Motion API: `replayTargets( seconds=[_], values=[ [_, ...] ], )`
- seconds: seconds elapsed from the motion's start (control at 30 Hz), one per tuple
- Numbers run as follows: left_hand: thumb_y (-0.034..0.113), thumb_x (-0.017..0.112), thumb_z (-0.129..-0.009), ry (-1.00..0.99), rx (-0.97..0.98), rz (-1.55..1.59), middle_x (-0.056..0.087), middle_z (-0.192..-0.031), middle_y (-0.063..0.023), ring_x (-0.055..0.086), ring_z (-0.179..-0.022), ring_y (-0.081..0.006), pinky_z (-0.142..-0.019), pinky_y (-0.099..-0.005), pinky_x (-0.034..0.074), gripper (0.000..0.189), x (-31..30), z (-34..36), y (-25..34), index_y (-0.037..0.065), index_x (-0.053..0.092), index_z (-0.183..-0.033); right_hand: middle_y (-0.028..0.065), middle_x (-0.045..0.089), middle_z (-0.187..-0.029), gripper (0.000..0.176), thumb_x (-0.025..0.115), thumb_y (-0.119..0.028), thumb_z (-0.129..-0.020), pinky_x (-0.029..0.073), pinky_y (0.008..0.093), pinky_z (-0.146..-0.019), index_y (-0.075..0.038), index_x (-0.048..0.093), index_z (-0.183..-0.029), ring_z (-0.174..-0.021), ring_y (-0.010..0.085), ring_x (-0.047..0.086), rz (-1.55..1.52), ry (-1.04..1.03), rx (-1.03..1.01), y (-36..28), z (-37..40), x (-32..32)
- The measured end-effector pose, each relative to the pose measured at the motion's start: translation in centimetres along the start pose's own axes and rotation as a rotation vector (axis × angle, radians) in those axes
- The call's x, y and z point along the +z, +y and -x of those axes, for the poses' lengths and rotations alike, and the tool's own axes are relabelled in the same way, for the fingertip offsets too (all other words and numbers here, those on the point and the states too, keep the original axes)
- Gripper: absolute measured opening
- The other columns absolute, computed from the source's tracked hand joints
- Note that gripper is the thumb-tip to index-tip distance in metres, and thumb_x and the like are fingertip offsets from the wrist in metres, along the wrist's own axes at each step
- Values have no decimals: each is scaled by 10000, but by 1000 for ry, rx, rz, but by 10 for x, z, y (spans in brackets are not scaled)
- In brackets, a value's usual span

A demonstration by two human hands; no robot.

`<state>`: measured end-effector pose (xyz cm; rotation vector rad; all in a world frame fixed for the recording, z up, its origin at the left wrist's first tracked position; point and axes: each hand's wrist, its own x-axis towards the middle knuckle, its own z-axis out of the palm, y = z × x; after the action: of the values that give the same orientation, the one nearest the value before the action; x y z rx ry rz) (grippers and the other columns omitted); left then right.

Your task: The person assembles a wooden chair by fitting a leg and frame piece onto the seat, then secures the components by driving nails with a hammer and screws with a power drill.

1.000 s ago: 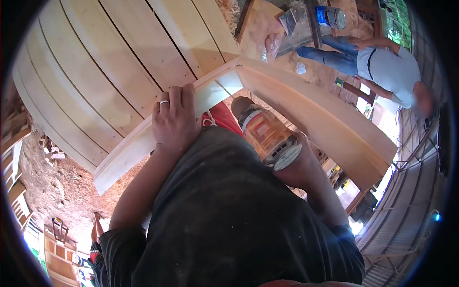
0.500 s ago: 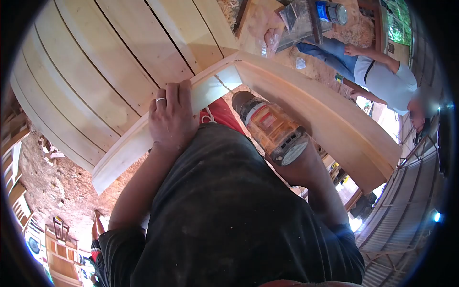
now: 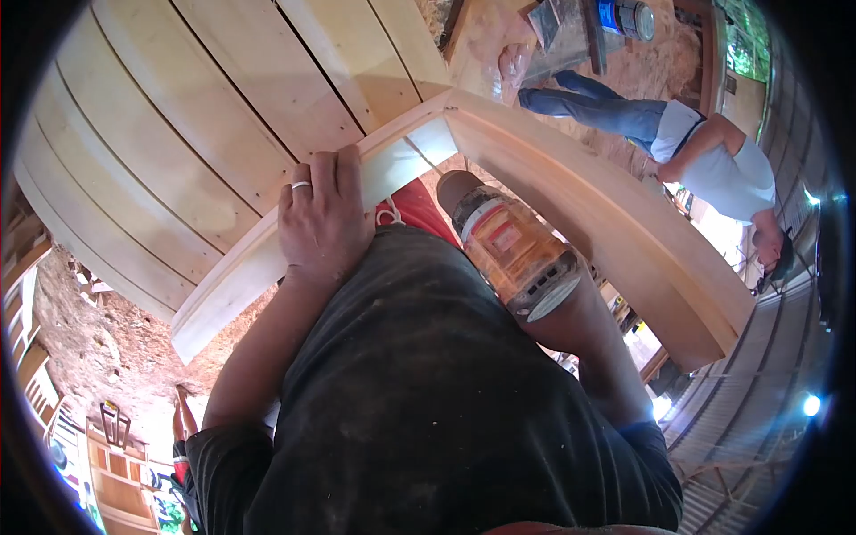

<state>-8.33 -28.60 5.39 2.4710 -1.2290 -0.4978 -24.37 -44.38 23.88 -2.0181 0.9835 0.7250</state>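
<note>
My left hand (image 3: 323,214), with a ring on one finger, is closed over the edge of a pale wooden rail (image 3: 234,276) bordering a slatted panel (image 3: 223,116). In front of my body is a dusty orange power drill (image 3: 513,245). My right hand (image 3: 551,323) grips it from below, its fingers mostly hidden behind the tool. A long thin drill bit (image 3: 425,153) runs from the drill to the inner face of the rail, close to its corner with a wide side board (image 3: 606,214).
Beyond the side board stands a person in a white shirt (image 3: 727,169). A blue-labelled can (image 3: 627,20) and a plastic bag (image 3: 513,67) are at the upper right. Wooden furniture (image 3: 120,481) and another person's leg (image 3: 185,412) show at lower left.
The drill bit's spiral showed before; now it looks like a smooth line. The person in the white shirt has turned and drawn their arms in. My left hand keeps its place.
</note>
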Motion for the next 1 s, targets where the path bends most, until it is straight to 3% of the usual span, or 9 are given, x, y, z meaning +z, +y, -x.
replayTargets(
  seconds=[0.27, 0.43, 0.57, 1.0],
  values=[
    [251, 862, -628, -7, -13, 12, 583, -1037, -47, 645, -944, -260, -776, -397, 551, 649, 0, 0, 0, 152, 636, -1229, 153, 694, -1251, 383, 754, -179, -895, 527, 439, -1034, -77, 687, -1258, -1190, 330, 659, -152, -36, 205, -16, 0, -3],
    [257, 878, -620, -19, -13, 28, 582, -1046, -45, 640, -956, -259, -797, -392, 543, 678, -3, -2, 1, 147, 627, -1240, 147, 694, -1254, 394, 762, -181, -897, 545, 433, -1011, -81, 683, -1271, -1168, 321, 674, -87, -39, 91, -19, -4, -6],
    [262, 883, -619, -39, -24, 32, 585, -1058, -46, 635, -979, -260, -809, -396, 541, 696, -3, -3, 2, 143, 620, -1252, 144, 693, -1261, 400, 769, -183, -895, 542, 435, -1016, -87, 684, -1274, -1170, 317, 674, -84, -44, 206, -30, -3, -9],
    [270, 876, -643, -78, -36, 21, 593, -1111, -59, 622, -1017, -280, -842, -427, 534, 706, 3, -1, 0, 124, 610, -1281, 144, 682, -1289, 409, 754, -226, -902, 519, 446, -1033, -92, 678, -1281, -1203, 330, 654, 31, -96, 178, -33, -15, -6]
  ],
)
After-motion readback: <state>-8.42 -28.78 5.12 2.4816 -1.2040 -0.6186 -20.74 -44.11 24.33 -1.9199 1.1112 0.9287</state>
